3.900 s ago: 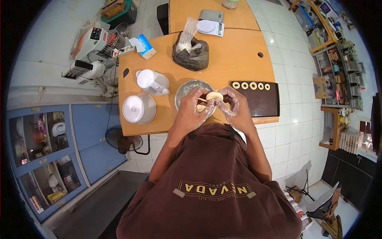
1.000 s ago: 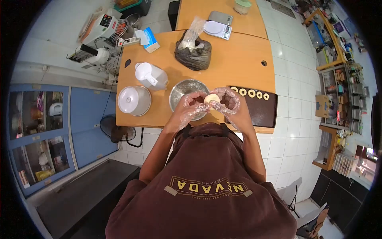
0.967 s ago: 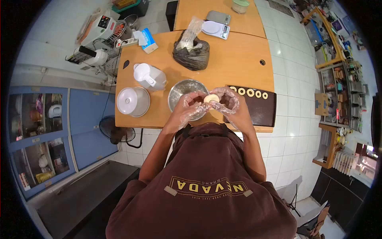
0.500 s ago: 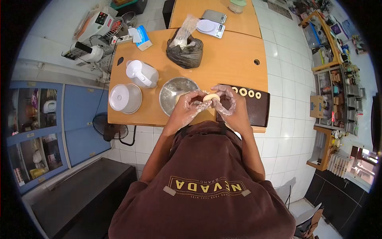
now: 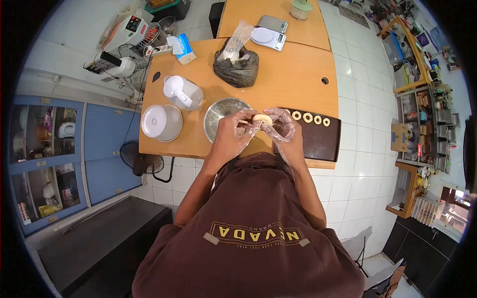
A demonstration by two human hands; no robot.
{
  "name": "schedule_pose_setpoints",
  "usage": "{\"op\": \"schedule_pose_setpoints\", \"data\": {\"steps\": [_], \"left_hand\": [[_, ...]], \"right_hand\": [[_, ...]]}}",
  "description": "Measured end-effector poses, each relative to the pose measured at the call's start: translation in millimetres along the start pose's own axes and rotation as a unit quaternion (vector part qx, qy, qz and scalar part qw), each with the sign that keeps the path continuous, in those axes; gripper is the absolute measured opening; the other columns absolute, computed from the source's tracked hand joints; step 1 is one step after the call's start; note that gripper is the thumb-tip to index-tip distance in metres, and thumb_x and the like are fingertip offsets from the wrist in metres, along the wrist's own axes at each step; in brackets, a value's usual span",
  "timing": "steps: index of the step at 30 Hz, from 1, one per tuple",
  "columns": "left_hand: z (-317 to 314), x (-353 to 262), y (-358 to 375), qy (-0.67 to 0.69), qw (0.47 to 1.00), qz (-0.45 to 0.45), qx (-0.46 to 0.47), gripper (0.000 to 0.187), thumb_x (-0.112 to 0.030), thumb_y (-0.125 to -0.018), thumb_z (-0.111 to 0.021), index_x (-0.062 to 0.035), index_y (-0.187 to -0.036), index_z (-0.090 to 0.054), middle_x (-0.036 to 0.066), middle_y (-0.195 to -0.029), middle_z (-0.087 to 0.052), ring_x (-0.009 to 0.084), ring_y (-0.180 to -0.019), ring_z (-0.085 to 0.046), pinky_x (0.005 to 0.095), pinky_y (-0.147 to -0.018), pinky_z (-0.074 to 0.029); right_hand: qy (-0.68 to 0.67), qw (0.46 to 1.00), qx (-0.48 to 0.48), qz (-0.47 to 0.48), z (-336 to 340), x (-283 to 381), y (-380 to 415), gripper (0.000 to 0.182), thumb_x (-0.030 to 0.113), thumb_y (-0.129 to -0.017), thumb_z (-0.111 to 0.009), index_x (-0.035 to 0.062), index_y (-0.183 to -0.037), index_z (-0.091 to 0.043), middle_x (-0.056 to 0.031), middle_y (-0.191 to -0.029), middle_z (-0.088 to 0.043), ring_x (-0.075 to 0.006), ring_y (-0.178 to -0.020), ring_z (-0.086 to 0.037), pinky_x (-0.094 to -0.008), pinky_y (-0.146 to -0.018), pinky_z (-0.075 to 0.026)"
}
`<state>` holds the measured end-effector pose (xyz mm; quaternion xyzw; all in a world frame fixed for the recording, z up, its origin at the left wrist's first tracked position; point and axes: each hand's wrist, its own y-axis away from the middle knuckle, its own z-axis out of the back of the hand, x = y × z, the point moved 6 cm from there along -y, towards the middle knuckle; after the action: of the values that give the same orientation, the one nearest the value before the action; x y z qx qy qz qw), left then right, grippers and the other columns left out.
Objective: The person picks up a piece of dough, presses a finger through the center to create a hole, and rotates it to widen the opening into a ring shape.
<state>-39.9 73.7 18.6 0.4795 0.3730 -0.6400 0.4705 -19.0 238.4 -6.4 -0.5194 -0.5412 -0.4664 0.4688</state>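
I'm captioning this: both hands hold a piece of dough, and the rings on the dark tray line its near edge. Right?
No: the rings line the far edge of the dark tray, as the head view shows. The left hand and right hand hold a piece of dough.

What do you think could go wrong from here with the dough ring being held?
The dough ring might stretch or tear, since the left hand and right hand both pinch it. It could also slip, being held in the air. On the tray, the finished-looking rings sit close together and might stick if nudged.
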Motion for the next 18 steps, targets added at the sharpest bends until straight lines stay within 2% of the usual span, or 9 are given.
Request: {"op": "schedule_pose_setpoints", "data": {"steps": [2,5,8,11,14,18], "left_hand": [[0.5,7.7,0.4,0.007,1.000,0.007,-0.003,0.031,-0.002,-0.089,-0.074,0.0037,-0.118,-0.067,0.015,-0.105,-0.075,0.0216,-0.094,-0.073,0.0337,-0.086,-0.059],[-0.9,11.6,2.2,0.011,1.000,0.011,0.007,0.036,-0.002,-0.092,-0.071,0.0006,-0.127,-0.064,0.009,-0.110,-0.072,0.0137,-0.101,-0.067,0.0309,-0.090,-0.055],[-5.3,6.7,3.2,0.029,0.996,0.059,0.054,0.044,0.000,-0.091,-0.071,-0.0017,-0.133,-0.060,0.008,-0.113,-0.071,0.0128,-0.102,-0.066,0.0302,-0.090,-0.054],[-4.9,10.4,4.3,0.065,0.994,0.065,0.066,0.048,0.002,-0.090,-0.070,-0.0038,-0.135,-0.057,0.007,-0.114,-0.069,0.0125,-0.103,-0.065,0.0294,-0.090,-0.053],[-1.2,17.3,5.2,0.125,0.991,0.034,0.018,0.050,0.004,-0.089,-0.068,-0.0039,-0.136,-0.057,0.006,-0.113,-0.068,0.0123,-0.105,-0.064,0.0286,-0.091,-0.051],[-2.8,15.6,6.1,0.155,0.986,0.057,0.008,0.049,0.003,-0.089,-0.068,-0.0035,-0.136,-0.056,0.007,-0.115,-0.068,0.0133,-0.108,-0.064,0.0281,-0.093,-0.050]], "right_hand": [[0.024,1.000,0.004,-0.011,-1.4,-0.9,1.1,0.035,0.003,-0.091,-0.076,0.0031,-0.124,-0.065,-0.0042,-0.106,-0.071,-0.0102,-0.100,-0.063,-0.0285,-0.087,-0.049],[0.053,0.999,0.003,-0.011,0.8,-1.6,0.6,0.038,0.002,-0.090,-0.075,0.0036,-0.126,-0.063,-0.0040,-0.104,-0.070,-0.0107,-0.097,-0.063,-0.0284,-0.087,-0.049],[0.005,1.000,-0.008,-0.023,-3.1,-2.6,1.3,0.041,0.001,-0.090,-0.074,0.0040,-0.129,-0.061,-0.0037,-0.102,-0.070,-0.0109,-0.096,-0.063,-0.0286,-0.087,-0.049],[-0.010,1.000,-0.003,-0.013,-7.2,-6.8,2.2,0.044,-0.006,-0.093,-0.070,0.0016,-0.134,-0.056,-0.0036,-0.104,-0.064,-0.0111,-0.098,-0.063,-0.0261,-0.086,-0.052],[-0.003,1.000,-0.007,-0.012,-7.7,-6.7,1.3,0.042,0.000,-0.091,-0.073,0.0022,-0.131,-0.059,-0.0050,-0.103,-0.069,-0.0113,-0.095,-0.064,-0.0291,-0.086,-0.051],[0.039,0.999,0.019,-0.005,-6.7,-3.2,-1.7,0.044,-0.002,-0.091,-0.072,0.0009,-0.132,-0.057,-0.0067,-0.103,-0.068,-0.0122,-0.095,-0.065,-0.0294,-0.086,-0.052]]}}
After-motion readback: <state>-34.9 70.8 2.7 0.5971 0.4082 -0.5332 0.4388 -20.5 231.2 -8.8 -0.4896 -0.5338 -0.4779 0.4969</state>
